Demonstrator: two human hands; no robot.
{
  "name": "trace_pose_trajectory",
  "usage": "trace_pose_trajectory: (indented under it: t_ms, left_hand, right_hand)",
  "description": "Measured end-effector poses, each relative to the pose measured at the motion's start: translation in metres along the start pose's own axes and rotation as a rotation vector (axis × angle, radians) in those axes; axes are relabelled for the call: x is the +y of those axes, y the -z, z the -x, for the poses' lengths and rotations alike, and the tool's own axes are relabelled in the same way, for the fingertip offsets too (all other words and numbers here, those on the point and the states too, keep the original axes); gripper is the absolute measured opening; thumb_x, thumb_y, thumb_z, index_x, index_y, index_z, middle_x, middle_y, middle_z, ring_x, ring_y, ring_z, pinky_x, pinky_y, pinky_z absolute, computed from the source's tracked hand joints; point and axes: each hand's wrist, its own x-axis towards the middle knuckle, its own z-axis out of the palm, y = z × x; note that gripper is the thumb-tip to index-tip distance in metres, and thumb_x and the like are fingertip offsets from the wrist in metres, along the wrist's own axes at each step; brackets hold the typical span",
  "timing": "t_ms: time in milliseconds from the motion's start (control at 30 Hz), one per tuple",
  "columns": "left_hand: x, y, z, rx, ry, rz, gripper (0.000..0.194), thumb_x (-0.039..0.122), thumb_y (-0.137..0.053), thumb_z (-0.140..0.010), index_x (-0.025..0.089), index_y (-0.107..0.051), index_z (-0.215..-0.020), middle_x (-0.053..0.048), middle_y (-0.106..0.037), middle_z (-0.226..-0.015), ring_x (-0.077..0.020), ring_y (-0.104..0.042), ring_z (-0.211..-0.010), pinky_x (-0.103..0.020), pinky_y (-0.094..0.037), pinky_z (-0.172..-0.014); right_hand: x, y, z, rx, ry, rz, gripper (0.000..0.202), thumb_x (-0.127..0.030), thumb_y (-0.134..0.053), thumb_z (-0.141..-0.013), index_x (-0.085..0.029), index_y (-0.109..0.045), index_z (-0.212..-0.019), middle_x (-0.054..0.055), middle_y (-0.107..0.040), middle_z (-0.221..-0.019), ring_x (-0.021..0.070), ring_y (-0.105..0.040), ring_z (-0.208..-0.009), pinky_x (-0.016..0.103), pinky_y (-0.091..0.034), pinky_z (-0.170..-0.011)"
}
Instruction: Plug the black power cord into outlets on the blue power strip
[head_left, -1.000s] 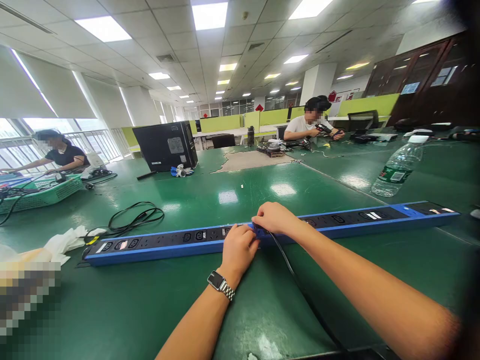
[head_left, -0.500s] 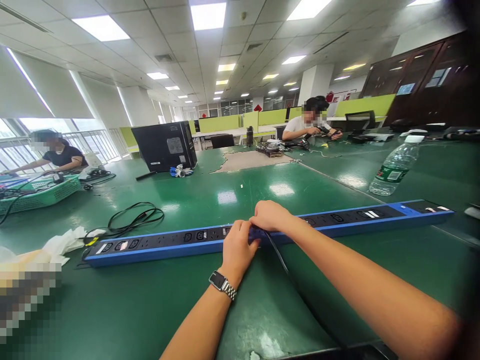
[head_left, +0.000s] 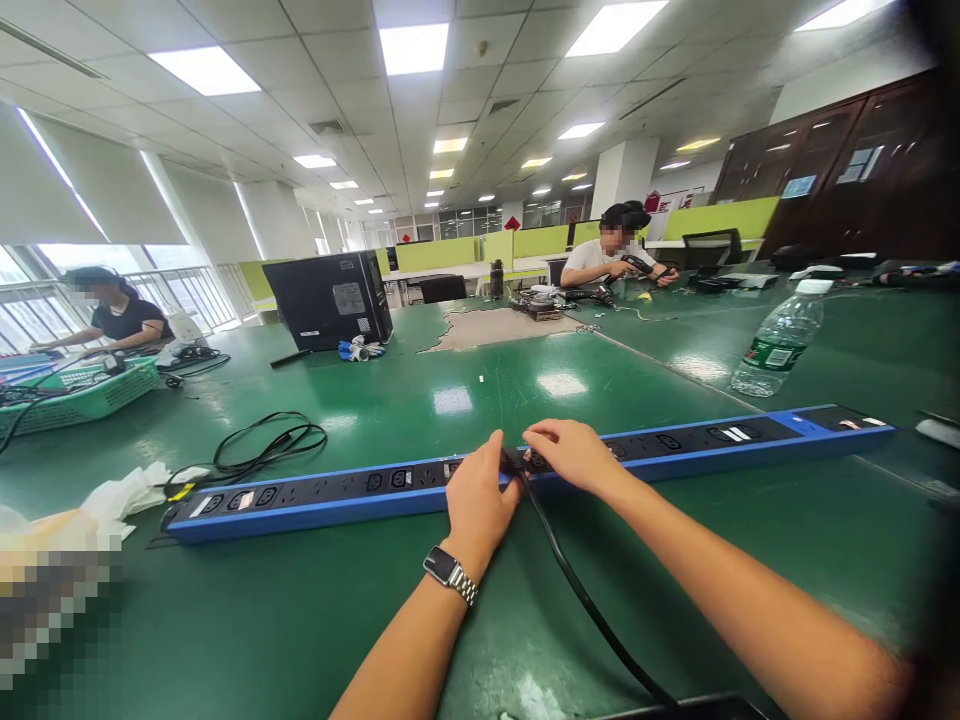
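A long power strip (head_left: pixel 300 508) with blue sides and a black socket face lies across the green table in front of me. My left hand (head_left: pixel 478 497) is closed around its middle, thumb on the near side and fingers on the far side. In the gap of that hand a black plug (head_left: pixel 513 461) sits at the socket face, partly hidden. Its black cable (head_left: pixel 574 577) runs down toward me. Just right of the plug, my right hand (head_left: pixel 574 455) hovers at the strip with bent fingers slightly apart; I see nothing held in them.
Coiled black cord (head_left: pixel 281 437) lies behind the strip's left end. A water bottle (head_left: pixel 780 340) stands at the right. Farther back are a black computer case (head_left: pixel 330 300), gloves (head_left: pixel 361 349) and a green basket (head_left: pixel 97 390). Two people sit at the table's far sides.
My right hand has drawn slightly right, off the plug, which now shows between the hands. The cable bows out more. My left hand keeps its place on the strip.
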Motion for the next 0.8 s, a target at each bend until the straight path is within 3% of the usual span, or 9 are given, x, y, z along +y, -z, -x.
trace_pose_trajectory:
  t_ms: [67, 167, 333, 500, 567, 667, 800]
  left_hand:
    - [0.004, 0.001, -0.002, 0.002, -0.065, -0.032, 0.04, 0.025, -0.065, -0.088, 0.025, -0.058, -0.128, -0.008, -0.07, -0.12, -0.024, -0.066, -0.107, -0.036, -0.053, -0.092]
    - [0.006, 0.001, -0.004, -0.013, -0.068, -0.074, 0.031, 0.019, -0.059, -0.091, 0.026, -0.063, -0.121, -0.005, -0.074, -0.107, -0.0218, -0.067, -0.099, -0.033, -0.054, -0.087]
    - [0.006, -0.002, -0.003, 0.006, -0.015, -0.038, 0.03, 0.019, -0.058, -0.091, 0.025, -0.066, -0.119, -0.004, -0.076, -0.103, -0.0224, -0.069, -0.094, -0.033, -0.054, -0.082]
    - [0.012, 0.002, -0.01, 0.171, 0.085, 0.21, 0.029, 0.028, -0.053, -0.097, 0.027, -0.063, -0.124, -0.003, -0.074, -0.111, -0.0181, -0.07, -0.09, -0.028, -0.055, -0.081]
    - [0.01, 0.008, -0.011, 0.175, 0.117, 0.225, 0.029, 0.031, -0.053, -0.097, 0.027, -0.063, -0.124, -0.003, -0.075, -0.108, -0.018, -0.07, -0.089, -0.028, -0.054, -0.081]
    - [-0.009, 0.022, -0.006, 0.117, 0.112, 0.13, 0.03, 0.028, -0.055, -0.094, 0.027, -0.064, -0.123, -0.004, -0.076, -0.105, -0.0197, -0.069, -0.088, -0.031, -0.054, -0.081]
    - [-0.05, 0.053, 0.009, 0.049, 0.196, -0.008, 0.032, 0.032, -0.056, -0.092, 0.025, -0.066, -0.121, -0.006, -0.077, -0.098, -0.0225, -0.068, -0.085, -0.033, -0.053, -0.077]
  right_hand:
    - [0.026, -0.012, 0.006, 0.276, -0.087, 0.135, 0.045, -0.042, -0.041, -0.094, -0.017, -0.067, -0.122, 0.011, -0.068, -0.123, 0.0256, -0.06, -0.114, 0.036, -0.043, -0.096]
    - [0.047, -0.033, 0.013, 0.4, -0.126, 0.26, 0.054, -0.045, -0.041, -0.094, -0.012, -0.06, -0.131, 0.015, -0.057, -0.139, 0.0281, -0.046, -0.132, 0.042, -0.029, -0.111]
    - [0.034, -0.051, 0.016, 0.367, -0.277, 0.211, 0.067, -0.06, -0.04, -0.09, -0.014, -0.055, -0.137, 0.014, -0.046, -0.15, 0.0305, -0.031, -0.143, 0.052, -0.015, -0.117]
    - [0.022, -0.053, 0.018, 0.335, -0.296, 0.242, 0.084, -0.072, -0.04, -0.085, -0.012, -0.049, -0.143, 0.017, -0.038, -0.156, 0.0375, -0.022, -0.146, 0.057, -0.01, -0.117]
    - [0.02, -0.053, 0.019, 0.323, -0.304, 0.265, 0.09, -0.075, -0.038, -0.084, -0.011, -0.046, -0.145, 0.02, -0.035, -0.156, 0.0408, -0.021, -0.146, 0.059, -0.009, -0.116]
    - [0.018, -0.055, 0.02, 0.312, -0.299, 0.274, 0.095, -0.079, -0.036, -0.082, -0.011, -0.045, -0.147, 0.021, -0.034, -0.156, 0.0442, -0.018, -0.146, 0.061, -0.009, -0.115]
    - [0.017, -0.055, 0.019, 0.28, -0.3, 0.262, 0.092, -0.077, -0.039, -0.081, -0.012, -0.047, -0.145, 0.02, -0.033, -0.157, 0.0436, -0.017, -0.146, 0.061, -0.007, -0.116]
